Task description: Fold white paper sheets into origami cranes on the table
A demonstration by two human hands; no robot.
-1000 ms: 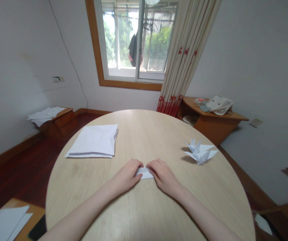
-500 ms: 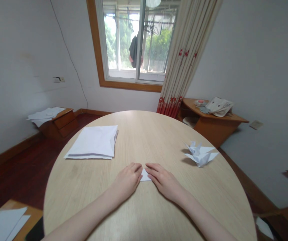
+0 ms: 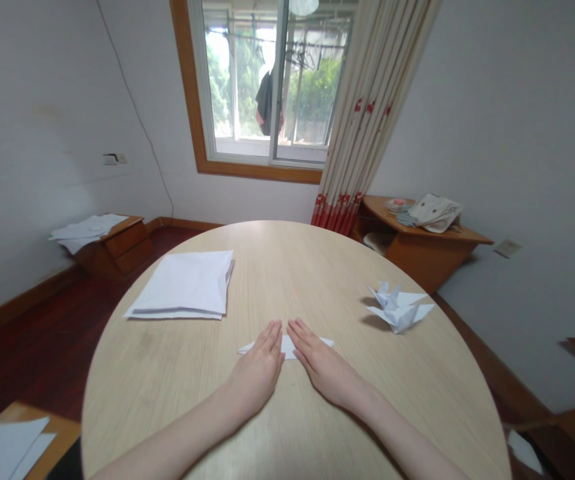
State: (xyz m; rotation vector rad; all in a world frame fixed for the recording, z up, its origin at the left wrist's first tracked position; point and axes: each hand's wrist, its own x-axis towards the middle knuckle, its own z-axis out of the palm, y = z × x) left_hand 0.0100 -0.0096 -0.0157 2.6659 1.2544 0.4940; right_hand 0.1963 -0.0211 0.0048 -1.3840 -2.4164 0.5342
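Note:
A small folded piece of white paper point(image 3: 289, 347) lies flat near the middle of the round table, its pointed ends showing past both hands. My left hand point(image 3: 261, 360) rests over its left part, fingers stretched out and held side by side. Over the right part lies my right hand point(image 3: 317, 360), likewise flat with straight fingers. The fingertips of the two hands point away from me and nearly meet. Most of the paper's folds are hidden under the hands.
White paper sheets point(image 3: 182, 283) are stacked at the table's left. Folded paper cranes point(image 3: 400, 310) stand on the right. The pale wooden tabletop point(image 3: 287, 267) has a rounded edge. More sheets point(image 3: 5, 447) lie on a surface at lower left. A window and curtain point(image 3: 362, 113) are beyond.
Both hands have straightened their fingers and now lie flatter. The paper's left and right pointed ends, covered before, now show beyond the hands. The view has shifted slightly.

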